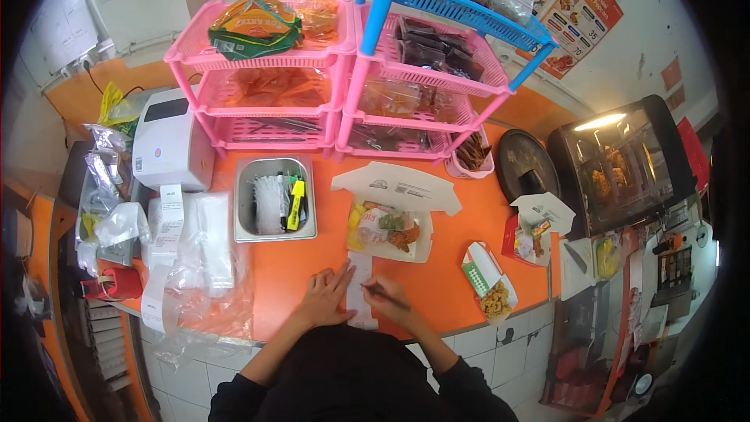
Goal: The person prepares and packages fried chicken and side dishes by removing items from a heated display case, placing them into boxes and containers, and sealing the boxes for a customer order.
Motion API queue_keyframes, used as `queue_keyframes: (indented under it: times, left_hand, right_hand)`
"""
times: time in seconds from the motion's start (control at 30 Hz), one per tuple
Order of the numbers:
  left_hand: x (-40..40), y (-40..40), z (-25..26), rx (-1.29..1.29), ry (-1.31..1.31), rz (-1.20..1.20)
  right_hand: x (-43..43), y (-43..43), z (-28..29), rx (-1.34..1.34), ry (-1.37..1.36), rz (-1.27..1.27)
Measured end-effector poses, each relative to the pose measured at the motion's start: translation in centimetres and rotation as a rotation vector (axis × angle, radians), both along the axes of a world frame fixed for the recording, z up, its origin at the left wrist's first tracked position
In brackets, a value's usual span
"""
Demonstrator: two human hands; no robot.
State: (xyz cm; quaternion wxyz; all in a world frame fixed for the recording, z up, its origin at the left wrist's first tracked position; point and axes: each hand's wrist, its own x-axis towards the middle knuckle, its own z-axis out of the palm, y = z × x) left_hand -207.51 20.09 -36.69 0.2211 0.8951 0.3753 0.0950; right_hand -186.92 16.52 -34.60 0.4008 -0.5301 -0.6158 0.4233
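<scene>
My left hand (328, 297) lies with spread fingers on the orange counter, its fingertips over the left edge of a white paper receipt (360, 290). A dark pen (387, 296) is held in my right hand (389, 303), its tip over the receipt's right side. The receipt's top end meets the front of an open paper meal box (404, 254), which holds fried chicken (404, 238), wrapped items and something yellow. Right of my right hand stands a green and white carton (481, 272) with fried pieces (495, 302). Another open box (515, 241) with food stands farther right.
Behind stand pink shelf racks (263, 61) with bagged goods and a blue shelf (469, 10). A steel container (275, 238) of markers, a label printer (170, 146) and plastic bags (214, 240) are at left. A heated display case (621, 158) and a round dark lid (527, 158) are at right.
</scene>
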Motion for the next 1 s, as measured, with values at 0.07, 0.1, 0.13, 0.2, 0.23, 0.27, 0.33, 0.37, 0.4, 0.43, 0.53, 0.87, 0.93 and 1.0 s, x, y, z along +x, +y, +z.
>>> queue_keyframes:
  times: [0.07, 0.1, 0.13, 0.2, 0.23, 0.27, 0.33, 0.37, 0.4, 0.43, 0.53, 0.87, 0.93, 1.0]
  left_hand:
    - [0.0, 0.1, 0.3, -0.014, 0.035, -0.008]
    - [0.0, 0.1, 0.4, -0.024, 0.034, -0.009]
    - [0.1, 0.2, 0.4, -0.034, 0.033, -0.010]
    - [0.2, 0.2, 0.6, -0.034, 0.035, -0.007]
    - [0.2, 0.1, 0.7, -0.033, 0.035, -0.006]
    - [0.1, 0.1, 0.7, -0.034, 0.039, 0.003]
    - [0.2, 0.1, 0.9, -0.052, 0.041, 0.009]
    - [0.2, 0.2, 1.1, -0.048, 0.045, 0.014]
    - [0.2, 0.3, 1.3, -0.068, 0.023, 0.010]
    - [0.3, 0.2, 1.4, -0.089, 0.000, 0.009]
    - [0.4, -0.3, 0.1, -0.046, -0.015, 0.044]
    - [1.1, 1.8, 2.7, -0.001, -0.379, 0.202]
    - [1.3, 2.2, 4.0, -0.123, -0.575, 0.254]
    - [1.4, 2.5, 4.7, -0.103, -0.614, 0.292]
  right_hand:
    - [0.9, -1.7, -1.6, -0.256, 0.072, 0.110]
    - [0.9, -1.9, -2.1, -0.281, 0.015, 0.108]
    - [0.9, -1.9, -2.7, -0.281, 0.017, 0.106]
    - [0.4, -1.1, -2.7, -0.254, 0.125, -0.192]
    - [0.7, -1.4, -2.2, -0.255, 0.128, -0.190]
    - [1.0, -1.8, -1.3, -0.391, 0.159, -0.045]
    - [1.2, -2.4, -0.3, -0.524, 0.194, 0.105]
    - [1.3, -2.6, -0.1, -0.542, 0.124, 0.067]
    - [1.2, -2.6, 0.0, -0.561, 0.053, 0.032]
    - [1.1, -2.2, 0.1, -0.558, 0.054, 0.041]
    - [-1.2, 1.2, 1.1, -0.345, -0.104, 0.290]
    - [-12.8, 17.2, 10.2, 0.056, -0.639, 0.271]
    - [-10.8, 16.7, 10.2, 0.049, -0.638, 0.247]
    - [-7.2, 14.2, 8.4, 0.093, -0.404, -0.125]
